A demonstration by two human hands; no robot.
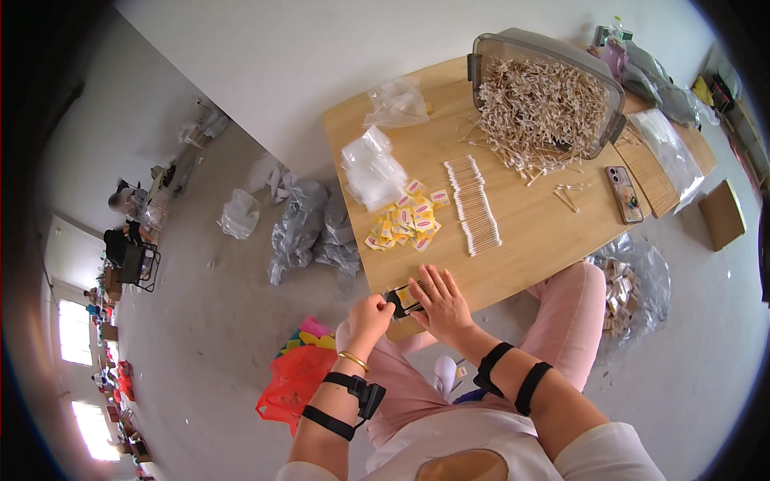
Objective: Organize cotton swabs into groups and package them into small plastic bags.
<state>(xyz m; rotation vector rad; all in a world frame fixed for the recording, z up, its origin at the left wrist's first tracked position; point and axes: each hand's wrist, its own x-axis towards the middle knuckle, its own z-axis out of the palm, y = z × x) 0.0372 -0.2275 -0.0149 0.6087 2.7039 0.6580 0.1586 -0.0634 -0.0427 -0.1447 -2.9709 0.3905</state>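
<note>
Bare table [553,228] between swab row [473,204] and phone [625,194] lies open

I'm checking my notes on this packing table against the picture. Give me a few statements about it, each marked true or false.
1. The grey bin is full of cotton swabs. True.
2. A row of swabs lies lined up on the wooden table. True.
3. The phone lies by the table's left edge. False: it lies at the right, below the bin.
4. The right hand grips a swab from the bin. False: it rests flat at the near edge, beside the left hand.
5. Yellow packets lie beside clear bags. True.
</note>
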